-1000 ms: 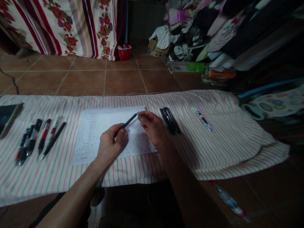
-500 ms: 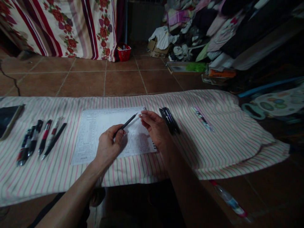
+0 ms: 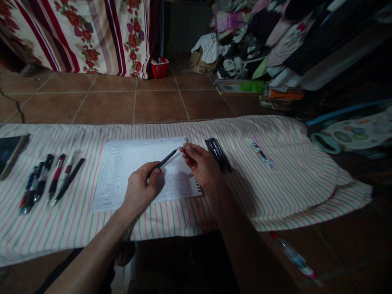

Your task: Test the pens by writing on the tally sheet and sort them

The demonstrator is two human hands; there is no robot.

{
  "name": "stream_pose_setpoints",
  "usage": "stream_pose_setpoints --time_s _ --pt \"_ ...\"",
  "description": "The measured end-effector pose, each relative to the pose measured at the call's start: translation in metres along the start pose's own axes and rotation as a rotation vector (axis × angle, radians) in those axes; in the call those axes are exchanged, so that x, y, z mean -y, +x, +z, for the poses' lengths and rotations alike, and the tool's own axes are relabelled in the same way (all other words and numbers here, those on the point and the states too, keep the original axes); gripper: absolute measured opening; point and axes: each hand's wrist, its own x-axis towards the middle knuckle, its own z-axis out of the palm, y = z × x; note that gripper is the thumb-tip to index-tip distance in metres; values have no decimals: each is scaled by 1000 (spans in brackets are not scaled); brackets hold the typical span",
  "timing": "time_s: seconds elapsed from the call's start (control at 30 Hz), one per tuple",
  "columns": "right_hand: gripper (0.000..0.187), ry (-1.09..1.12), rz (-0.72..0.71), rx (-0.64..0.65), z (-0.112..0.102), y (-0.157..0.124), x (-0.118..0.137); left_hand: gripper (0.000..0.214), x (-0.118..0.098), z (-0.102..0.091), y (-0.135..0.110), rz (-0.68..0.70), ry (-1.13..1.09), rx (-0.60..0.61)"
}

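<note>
My left hand (image 3: 141,188) is closed around a black pen (image 3: 163,161), which points up and to the right over a printed paper sheet (image 3: 128,167). My right hand (image 3: 200,165) hovers just right of the pen's tip, thumb and forefinger pinched together at the tip; whatever they hold is too small to make out. Both hands are above the sheet, which lies on a pink-striped cloth (image 3: 275,183).
A row of several pens (image 3: 49,177) lies at the left of the cloth, with a dark case (image 3: 9,153) beyond. A black pen bundle (image 3: 218,154) and a patterned pen (image 3: 260,153) lie to the right. A bottle (image 3: 294,257) rests on the tiled floor.
My right hand drew slightly away from the pen tip half a second ago, then came back with its fingers pinched at the tip. The left hand barely moved.
</note>
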Motion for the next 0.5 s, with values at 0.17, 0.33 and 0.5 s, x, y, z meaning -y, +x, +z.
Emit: stream_pose_setpoints --time_s 0.17,0.33,0.5 --pt "22 -49 -19 7 0 -2 1 33 0 2 0 13 28 29" --pt "23 -90 -38 -1 1 -3 2 32 -2 2 0 14 56 35" --pt "24 -92 -44 -6 0 -3 3 32 -3 2 0 33 91 24"
